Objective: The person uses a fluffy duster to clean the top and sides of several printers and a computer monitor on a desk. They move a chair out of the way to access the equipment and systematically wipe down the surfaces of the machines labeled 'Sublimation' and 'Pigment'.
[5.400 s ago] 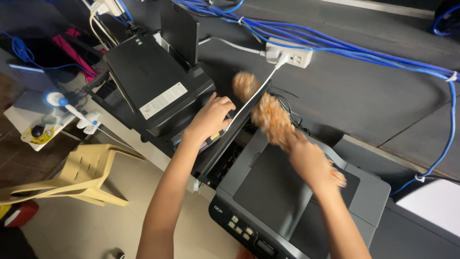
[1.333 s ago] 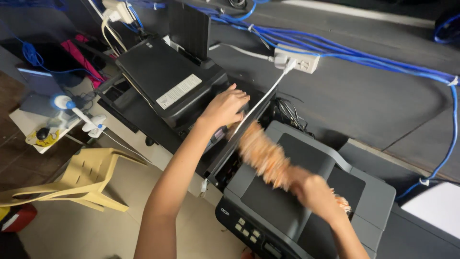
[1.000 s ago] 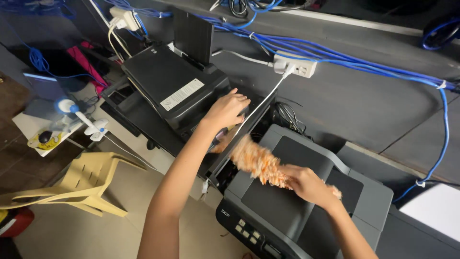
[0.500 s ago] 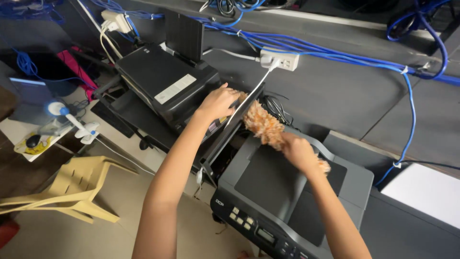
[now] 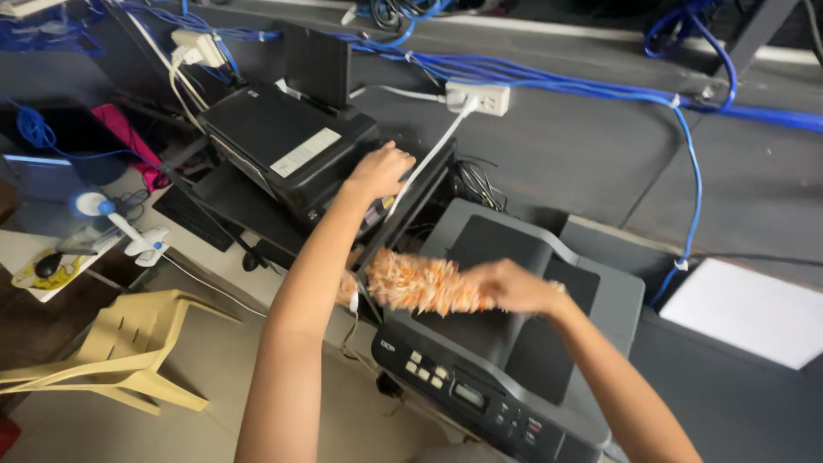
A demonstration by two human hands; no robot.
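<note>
Fingers of the right hand (image 5: 514, 287) clamp an orange feather duster (image 5: 420, 283) lying leftward across the grey printer (image 5: 591, 291) toward its edge, while the left hand (image 5: 377, 171), palm down, presses the black printer (image 5: 283, 146).

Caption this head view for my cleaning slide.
Right hand sweeps an orange duster along a grey printer; left hand rests on a black printer.

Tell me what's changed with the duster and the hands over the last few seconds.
The right hand has swept the orange feather duster from up near the left hand down to the front left edge of the grey printer, its head now pointing left. The left hand stays pressed on the black printer. Neither hand let go of anything.
</note>
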